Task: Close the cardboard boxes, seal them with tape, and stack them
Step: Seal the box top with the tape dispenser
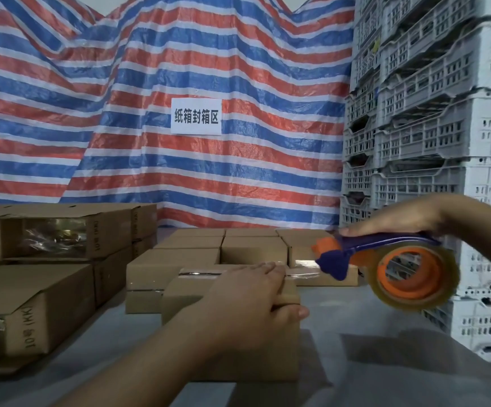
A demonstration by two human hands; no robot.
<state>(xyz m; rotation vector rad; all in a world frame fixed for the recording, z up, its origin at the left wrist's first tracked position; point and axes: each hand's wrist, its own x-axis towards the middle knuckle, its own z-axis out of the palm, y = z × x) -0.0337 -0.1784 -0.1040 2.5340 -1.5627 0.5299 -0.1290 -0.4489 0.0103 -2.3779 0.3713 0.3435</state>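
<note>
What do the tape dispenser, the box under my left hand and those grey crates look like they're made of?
Tape dispenser: glossy moulded plastic, blue handle, orange hub, clear shiny tape.
Box: matte brown cardboard, creased edges.
Crates: apparently rigid grey plastic, with moulded slots.

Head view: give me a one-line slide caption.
Left hand steadies a small cardboard box while the right hand holds a tape dispenser beside it.
</note>
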